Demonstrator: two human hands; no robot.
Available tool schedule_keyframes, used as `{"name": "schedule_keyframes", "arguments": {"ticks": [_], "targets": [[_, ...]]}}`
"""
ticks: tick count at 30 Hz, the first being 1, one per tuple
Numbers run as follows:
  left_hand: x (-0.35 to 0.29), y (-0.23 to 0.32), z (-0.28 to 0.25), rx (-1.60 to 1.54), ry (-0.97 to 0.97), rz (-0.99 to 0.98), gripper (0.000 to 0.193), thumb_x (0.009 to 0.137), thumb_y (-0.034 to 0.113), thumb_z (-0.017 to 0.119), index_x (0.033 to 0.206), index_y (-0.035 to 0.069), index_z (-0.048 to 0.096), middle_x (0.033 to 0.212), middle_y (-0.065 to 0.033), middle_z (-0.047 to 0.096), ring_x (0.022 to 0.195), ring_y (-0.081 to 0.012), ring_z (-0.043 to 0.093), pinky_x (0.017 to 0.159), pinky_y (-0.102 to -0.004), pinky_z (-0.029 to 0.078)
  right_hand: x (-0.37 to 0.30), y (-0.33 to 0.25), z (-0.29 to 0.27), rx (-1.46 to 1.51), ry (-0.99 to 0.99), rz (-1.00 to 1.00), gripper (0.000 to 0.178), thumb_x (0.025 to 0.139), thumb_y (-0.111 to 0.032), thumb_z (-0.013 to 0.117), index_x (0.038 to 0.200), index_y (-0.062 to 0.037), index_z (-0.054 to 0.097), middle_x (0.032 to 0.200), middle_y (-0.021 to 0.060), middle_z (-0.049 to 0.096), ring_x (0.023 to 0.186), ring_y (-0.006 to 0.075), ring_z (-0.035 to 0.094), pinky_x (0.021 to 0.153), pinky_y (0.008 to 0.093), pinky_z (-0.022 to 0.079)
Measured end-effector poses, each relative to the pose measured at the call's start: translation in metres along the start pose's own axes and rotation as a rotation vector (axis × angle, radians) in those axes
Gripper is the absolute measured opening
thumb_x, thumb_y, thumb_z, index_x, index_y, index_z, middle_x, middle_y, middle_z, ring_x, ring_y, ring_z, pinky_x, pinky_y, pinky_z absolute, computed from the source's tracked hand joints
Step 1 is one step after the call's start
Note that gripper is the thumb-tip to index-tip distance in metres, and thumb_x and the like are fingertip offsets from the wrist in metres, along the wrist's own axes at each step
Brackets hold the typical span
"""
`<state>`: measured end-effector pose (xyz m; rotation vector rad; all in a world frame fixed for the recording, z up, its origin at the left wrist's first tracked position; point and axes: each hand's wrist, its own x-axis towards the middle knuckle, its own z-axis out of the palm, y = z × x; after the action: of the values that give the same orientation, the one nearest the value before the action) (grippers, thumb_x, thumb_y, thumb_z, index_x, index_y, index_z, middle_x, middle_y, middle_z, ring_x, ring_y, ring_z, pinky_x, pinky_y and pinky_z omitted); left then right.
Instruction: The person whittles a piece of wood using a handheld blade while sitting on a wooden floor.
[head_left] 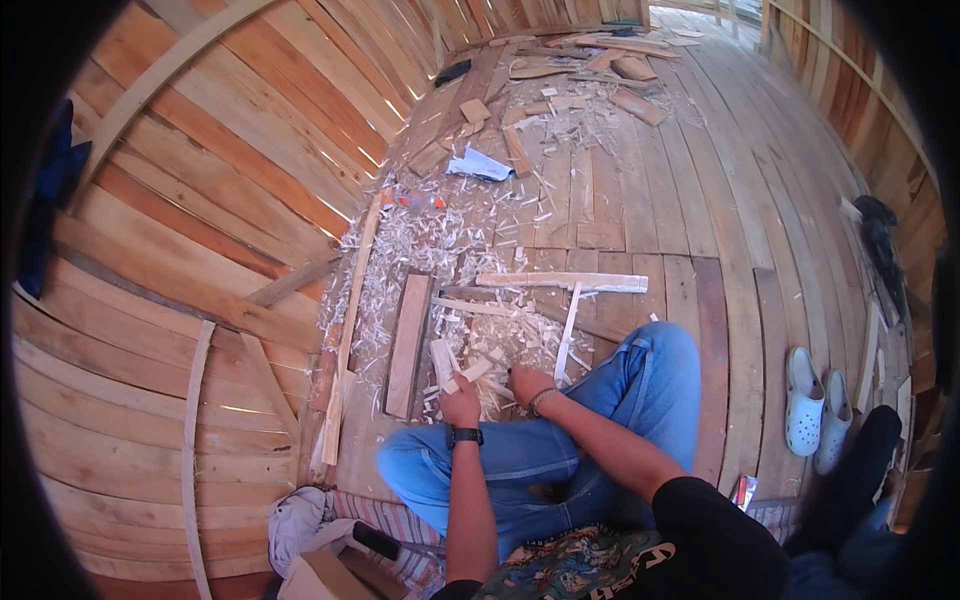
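My left hand (460, 404), a dark watch on its wrist, is closed around a short pale piece of wood (468, 375) slanting up to the right. Just right of it, my right hand (530, 385) is a fist beside the wood's far end; a small dark tip shows at its thumb side, but what it grips is mostly hidden. Pale wood shavings (500, 328) lie under and beyond both hands. Left of them is a brown board (408, 345). Farther off lies a pale wooden bar (565, 281), with a thin white strip (568, 330) running from it toward my right knee.
A long wooden strip (350, 335) lies by the plank wall (190, 220). Wood scraps (632, 68) and pale paper (480, 165) are farther away. Light clogs (803, 405) stand right, near another person's dark-socked foot (872, 440). A phone (376, 540) lies near a cardboard box (325, 577).
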<state>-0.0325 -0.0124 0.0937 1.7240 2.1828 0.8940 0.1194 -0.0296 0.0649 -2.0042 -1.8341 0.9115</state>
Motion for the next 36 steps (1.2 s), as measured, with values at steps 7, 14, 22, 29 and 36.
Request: {"name": "schedule_keyframes", "arguments": {"ticks": [7, 14, 22, 29, 36], "targets": [[0.008, -0.01, 0.006, -0.087, 0.052, 0.048, 0.042, 0.089, 0.034, 0.042, 0.082, 0.0, 0.065, 0.074, -0.0232, 0.062, 0.066, -0.0422, 0.059, 0.058, -0.0515, 0.045, -0.005, -0.007, 0.005, 0.08, 0.026, 0.047, 0.034, 0.085, -0.019, 0.047, 0.111, 0.0001, 0.036, 0.086, 0.0248, 0.062, 0.078, 0.0417, 0.062, 0.069, 0.0514, 0.048], [0.008, -0.006, 0.01, -0.016, 0.085, 0.023, 0.041, 0.089, 0.031, 0.041, 0.077, -0.002, 0.063, 0.071, -0.0232, 0.061, 0.065, -0.0421, 0.059, 0.056, -0.0503, 0.045, -0.008, -0.001, 0.008, 0.069, 0.25, -0.066, 0.019, 0.084, -0.017, 0.05, 0.098, -0.0047, 0.051, 0.088, 0.0181, 0.057, 0.075, 0.0394, 0.061, 0.066, 0.0484, 0.05], [0.007, 0.004, 0.005, 0.002, 0.082, -0.005, 0.044, 0.089, 0.032, 0.04, 0.078, -0.002, 0.064, 0.071, -0.0249, 0.061, 0.064, -0.0437, 0.058, 0.058, -0.0518, 0.046, -0.011, -0.001, -0.001, 0.066, 0.296, -0.057, 0.011, 0.081, -0.016, 0.055, 0.084, -0.0053, 0.059, 0.088, 0.016, 0.058, 0.075, 0.0356, 0.061, 0.065, 0.0455, 0.05], [0.007, -0.008, 0.01, 0.017, 0.075, -0.049, 0.048, 0.09, 0.035, 0.039, 0.077, -0.003, 0.065, 0.073, -0.0253, 0.062, 0.067, -0.0447, 0.058, 0.06, -0.052, 0.046, -0.012, -0.002, 0.002, 0.135, 0.355, -0.147, 0.016, 0.082, -0.018, 0.052, 0.082, -0.0056, 0.062, 0.084, 0.0185, 0.06, 0.073, 0.0349, 0.061, 0.065, 0.0452, 0.05], [0.005, 0.004, -0.002, -0.101, 0.032, -0.09, 0.049, 0.089, 0.037, 0.039, 0.077, -0.003, 0.065, 0.074, -0.0255, 0.062, 0.07, -0.0443, 0.059, 0.061, -0.0513, 0.047, -0.002, -0.005, -0.001, 0.004, 0.279, -0.159, 0.011, 0.079, -0.015, 0.055, 0.082, -0.007, 0.062, 0.082, 0.0153, 0.063, 0.074, 0.034, 0.063, 0.062, 0.0444, 0.052]]}}
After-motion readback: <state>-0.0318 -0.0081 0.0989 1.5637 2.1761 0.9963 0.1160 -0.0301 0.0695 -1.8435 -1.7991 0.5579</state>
